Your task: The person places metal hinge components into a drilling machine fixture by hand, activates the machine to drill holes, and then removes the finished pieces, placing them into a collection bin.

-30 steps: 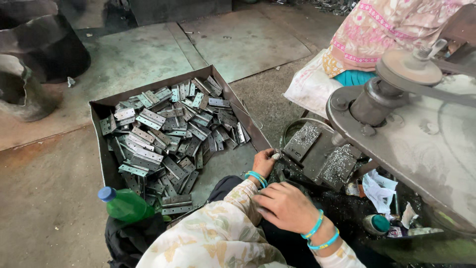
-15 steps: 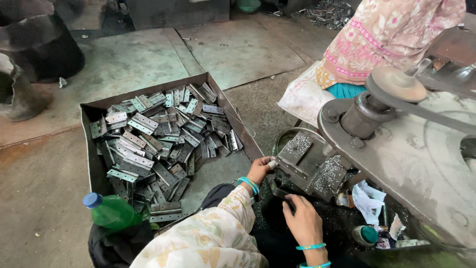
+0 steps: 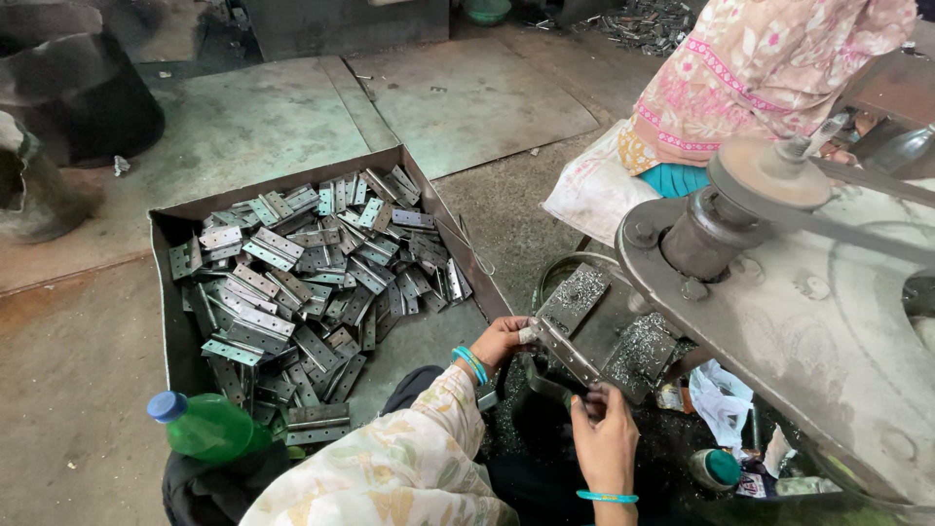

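Observation:
My left hand (image 3: 499, 338), with teal bangles at the wrist, is closed on the near end of a long grey metal strip (image 3: 563, 356) that lies along the edge of a machine bed covered in metal filings (image 3: 643, 346). Lower down, my right hand (image 3: 605, 436) has its fingers curled on a dark curved metal part (image 3: 545, 384) below that strip. What the fingertips grip is partly hidden in shadow. To the left of my hands, a shallow dark tray (image 3: 171, 321) on the floor holds several grey metal hinge plates (image 3: 292, 278).
A green plastic bottle with a blue cap (image 3: 203, 425) lies by my knee. A large grey machine with a pulley and belt (image 3: 769, 175) fills the right side. Another person in pink patterned clothing (image 3: 750, 68) sits behind it. A teal-capped container (image 3: 716, 469) sits under the machine.
My right hand has moved down and right, from lying flat near the left hand to curling on the dark part. My left hand stays on the strip. The view has shifted slightly.

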